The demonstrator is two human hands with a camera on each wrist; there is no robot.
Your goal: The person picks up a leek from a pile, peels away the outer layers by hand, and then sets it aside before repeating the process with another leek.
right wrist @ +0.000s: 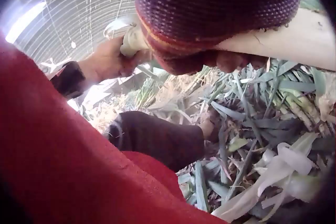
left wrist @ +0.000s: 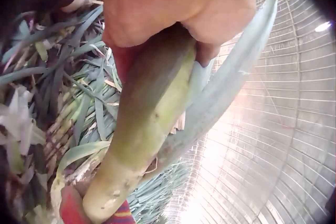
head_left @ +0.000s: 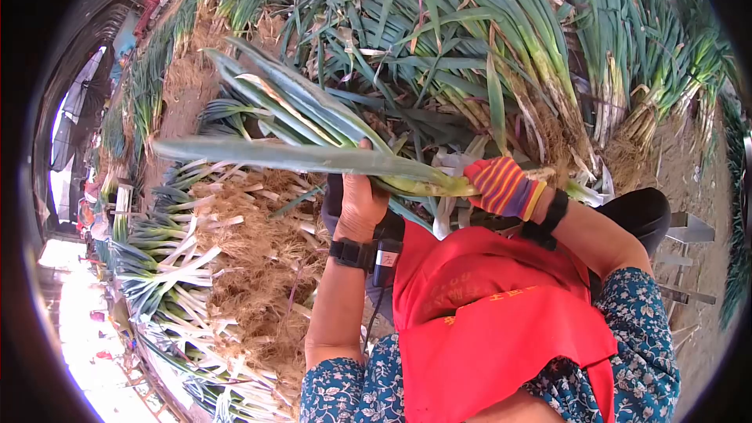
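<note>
A large green onion [head_left: 423, 183] lies across in front of the body, with its long leaves fanned toward the left in the head view. My bare left hand [head_left: 363, 207] grips the upper stalk where the leaves spread. In a striped glove, my right hand [head_left: 501, 188] holds the pale lower end. The left wrist view shows the thick stalk [left wrist: 152, 113] running from the left hand [left wrist: 178, 6] down to the red glove. White shaft [right wrist: 294, 37] extends out past the gloved fingers in the right wrist view; the left hand [right wrist: 113, 58] is farther back there.
Green onions with bushy roots [head_left: 243, 266] are stacked on the left. Uncleaned bunches [head_left: 533, 55] lie ahead and to the right. Loose leaves and pale peelings [right wrist: 283, 174] cover the ground by the feet. A metal object [head_left: 689, 229] stands at the right.
</note>
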